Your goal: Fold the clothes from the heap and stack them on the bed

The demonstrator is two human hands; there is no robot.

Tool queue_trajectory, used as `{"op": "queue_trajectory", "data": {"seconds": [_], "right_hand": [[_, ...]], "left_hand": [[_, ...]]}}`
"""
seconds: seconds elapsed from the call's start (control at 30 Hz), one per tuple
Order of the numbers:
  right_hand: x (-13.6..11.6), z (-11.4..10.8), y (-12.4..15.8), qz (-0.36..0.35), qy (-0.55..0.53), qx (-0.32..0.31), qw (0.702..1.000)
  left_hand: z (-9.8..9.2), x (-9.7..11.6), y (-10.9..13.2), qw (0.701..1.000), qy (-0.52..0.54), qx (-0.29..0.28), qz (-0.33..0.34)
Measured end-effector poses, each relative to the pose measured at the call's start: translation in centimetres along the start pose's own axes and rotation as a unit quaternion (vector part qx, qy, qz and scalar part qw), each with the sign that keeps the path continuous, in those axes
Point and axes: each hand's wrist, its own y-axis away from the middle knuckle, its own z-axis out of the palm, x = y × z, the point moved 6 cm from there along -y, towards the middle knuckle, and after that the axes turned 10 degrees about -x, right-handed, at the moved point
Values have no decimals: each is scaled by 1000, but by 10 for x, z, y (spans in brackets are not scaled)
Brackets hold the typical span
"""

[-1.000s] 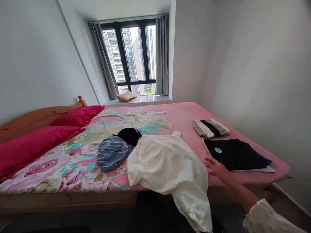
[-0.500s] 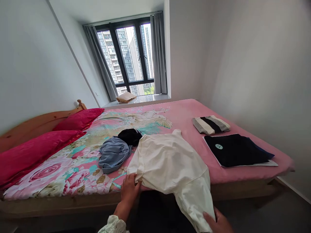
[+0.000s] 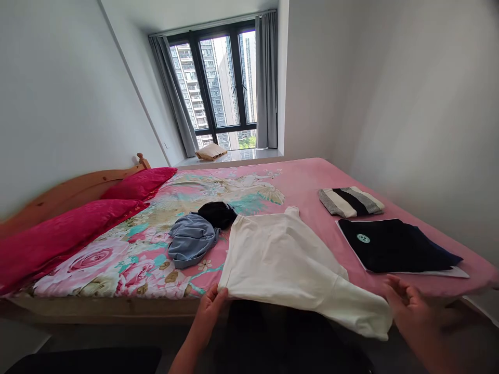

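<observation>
A white long-sleeved top lies spread over the near edge of the bed, its lower part hanging just past the edge. My left hand is closed on its near left corner, thumb and fingers pinched together. At the right, a sleeve is stretched out sideways beyond the mattress edge. My right hand is at the upper corner of that sleeve's cuff with fingers curled; the exact contact is slightly blurred. Left of the top, a crumpled blue-grey garment and a bunched black garment touch each other.
On the bed's pink sheet, at the right, lie a folded striped garment and a flat stack of dark folded clothes. Red pillows line the headboard. A beige folded item rests on the windowsill.
My right hand has moved up and to the right, swinging the sleeve from hanging downward to stretched sideways. My left hand still holds the corner. The view has shifted slightly.
</observation>
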Motion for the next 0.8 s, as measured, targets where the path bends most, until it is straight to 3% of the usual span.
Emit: {"op": "queue_trajectory", "data": {"seconds": [0.1,0.2,0.3,0.43,0.57,0.7,0.8], "right_hand": [[-32,59,55,-28,-63,-178,982],[-78,117,122,-129,-49,-367,920],[-114,154,167,-175,-22,-464,868],[-140,183,186,-190,-41,-514,836],[-151,202,193,-206,-54,-530,821],[-154,210,197,-204,-56,-528,822],[-151,216,201,-197,-49,-529,824]], "left_hand": [[12,13,10,993,-115,-3,30],[8,23,13,979,-194,21,59],[-6,25,14,970,-225,66,63],[-32,17,13,954,-271,118,52],[-63,9,14,942,-288,163,54],[-78,-1,15,979,-151,139,0],[-70,-3,19,980,-173,99,-12]]}}
